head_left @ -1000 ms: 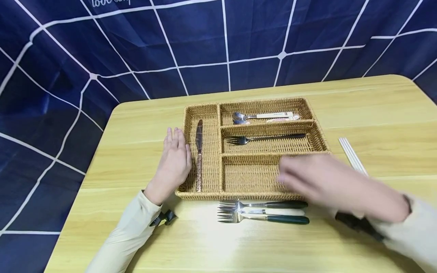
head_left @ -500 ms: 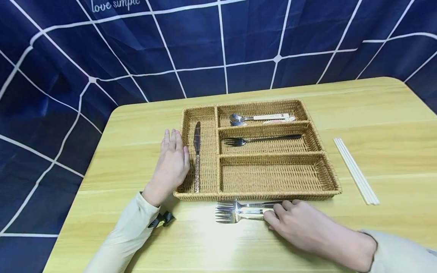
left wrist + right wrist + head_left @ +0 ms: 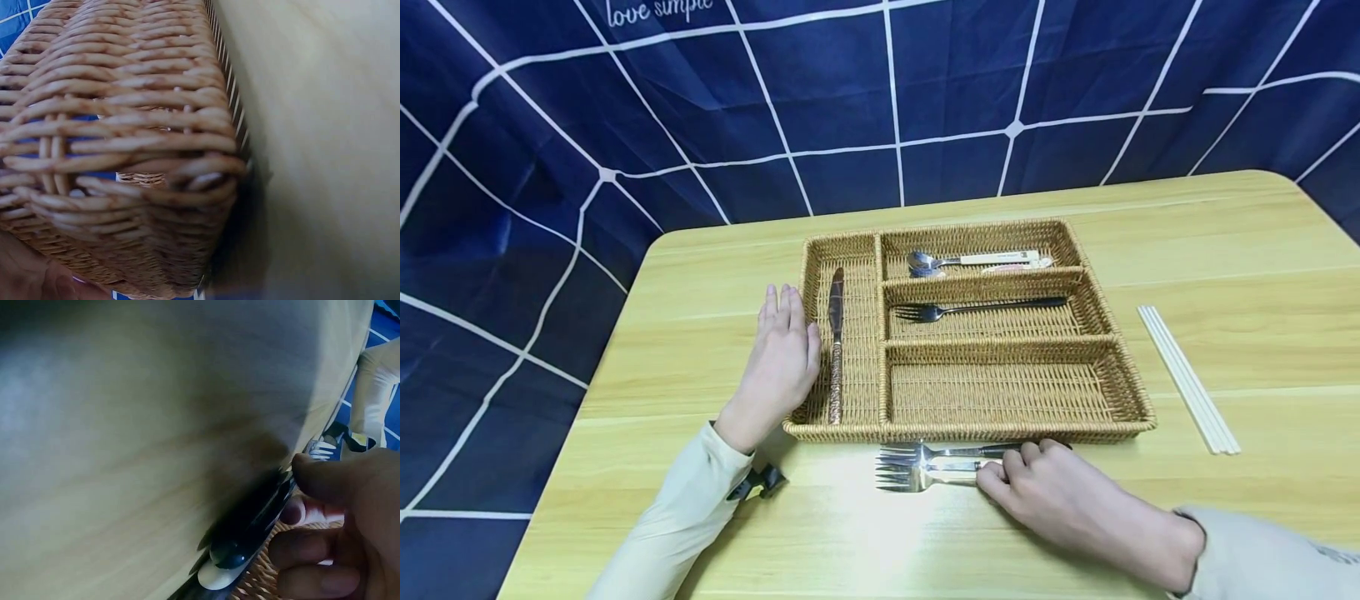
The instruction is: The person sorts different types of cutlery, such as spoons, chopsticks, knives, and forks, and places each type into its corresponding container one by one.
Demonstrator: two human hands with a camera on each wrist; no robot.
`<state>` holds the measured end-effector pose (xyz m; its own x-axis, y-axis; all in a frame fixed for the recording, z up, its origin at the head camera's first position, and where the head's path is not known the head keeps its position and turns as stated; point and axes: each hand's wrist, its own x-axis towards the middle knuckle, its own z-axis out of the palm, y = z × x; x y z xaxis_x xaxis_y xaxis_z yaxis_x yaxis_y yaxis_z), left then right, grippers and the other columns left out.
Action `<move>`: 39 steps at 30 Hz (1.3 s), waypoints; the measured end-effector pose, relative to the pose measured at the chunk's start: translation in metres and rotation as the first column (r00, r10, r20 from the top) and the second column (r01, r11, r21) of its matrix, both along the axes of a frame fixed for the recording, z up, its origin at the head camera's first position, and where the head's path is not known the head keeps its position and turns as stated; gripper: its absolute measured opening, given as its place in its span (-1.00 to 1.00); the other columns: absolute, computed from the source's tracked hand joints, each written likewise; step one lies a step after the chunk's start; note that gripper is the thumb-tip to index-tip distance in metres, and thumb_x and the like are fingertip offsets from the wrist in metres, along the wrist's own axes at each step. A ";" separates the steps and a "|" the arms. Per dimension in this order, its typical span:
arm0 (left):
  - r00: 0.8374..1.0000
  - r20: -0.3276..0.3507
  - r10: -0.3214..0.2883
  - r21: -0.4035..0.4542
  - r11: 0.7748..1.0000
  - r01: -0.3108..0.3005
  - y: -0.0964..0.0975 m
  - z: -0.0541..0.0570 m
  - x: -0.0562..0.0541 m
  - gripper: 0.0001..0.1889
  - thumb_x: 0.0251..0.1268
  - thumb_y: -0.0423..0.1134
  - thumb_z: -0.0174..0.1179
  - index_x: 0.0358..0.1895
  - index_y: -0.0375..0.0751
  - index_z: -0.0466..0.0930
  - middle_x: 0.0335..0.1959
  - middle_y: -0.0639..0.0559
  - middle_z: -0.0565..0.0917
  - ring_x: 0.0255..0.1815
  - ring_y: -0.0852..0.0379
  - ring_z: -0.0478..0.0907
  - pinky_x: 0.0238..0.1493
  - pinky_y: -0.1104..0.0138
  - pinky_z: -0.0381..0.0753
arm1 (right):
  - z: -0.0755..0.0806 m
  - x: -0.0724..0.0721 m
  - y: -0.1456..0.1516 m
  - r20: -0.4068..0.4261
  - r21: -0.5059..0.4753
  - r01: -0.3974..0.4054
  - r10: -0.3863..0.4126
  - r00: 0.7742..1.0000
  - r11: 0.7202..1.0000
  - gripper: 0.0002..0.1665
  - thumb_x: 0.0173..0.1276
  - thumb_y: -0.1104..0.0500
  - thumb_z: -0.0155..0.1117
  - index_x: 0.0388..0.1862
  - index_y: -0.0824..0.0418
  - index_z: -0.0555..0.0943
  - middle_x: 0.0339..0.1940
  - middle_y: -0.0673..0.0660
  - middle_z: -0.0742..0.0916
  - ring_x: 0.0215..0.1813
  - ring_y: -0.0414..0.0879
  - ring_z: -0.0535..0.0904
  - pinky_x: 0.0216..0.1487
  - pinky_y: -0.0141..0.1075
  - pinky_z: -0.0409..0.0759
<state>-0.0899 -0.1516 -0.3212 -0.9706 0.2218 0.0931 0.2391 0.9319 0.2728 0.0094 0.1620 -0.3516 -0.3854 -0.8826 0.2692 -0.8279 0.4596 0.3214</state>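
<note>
My right hand (image 3: 1067, 492) bends over the handles of three forks (image 3: 910, 479), which lie side by side in front of the wicker tray (image 3: 985, 435). In the right wrist view its thumb and fingers pinch the handles, whose rounded ends show dark green (image 3: 231, 555) and white (image 3: 214, 579); a black one is partly hidden. My left hand (image 3: 778, 358) rests with extended fingers along the tray's left side, and the woven wall (image 3: 125, 131) fills much of the left wrist view.
Inside the tray, a knife (image 3: 836, 333) lies in the left compartment. A dark fork (image 3: 928, 313) is in the middle one, with spoons (image 3: 1000, 258) behind it. White chopsticks (image 3: 1187, 379) lie right of the tray. A blue curtain (image 3: 850, 100) hangs behind the table.
My right hand has come down from over the front compartment to the fork handles and now holds them there. The left hand keeps its place against the tray.
</note>
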 end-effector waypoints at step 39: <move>0.998 0.064 -0.006 0.042 0.999 0.003 -0.002 0.001 -0.003 -0.35 0.59 -0.12 -0.32 0.44 -0.62 -0.20 0.48 -0.49 -0.10 0.52 -0.32 -0.34 0.51 -0.04 -0.23 | 0.056 -0.033 0.003 0.006 -0.096 -0.138 0.139 0.990 0.986 -0.58 0.52 0.27 -0.57 -0.38 0.14 0.31 -0.66 -0.06 0.33 -0.69 -0.25 0.18 -0.76 -0.53 0.05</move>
<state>-0.0924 -0.1534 -0.3207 -0.9739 0.2232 0.0400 0.2239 0.9181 0.3269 -0.0238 0.1655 -0.2959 -0.2650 -0.8982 0.3507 -0.8894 0.3682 0.2709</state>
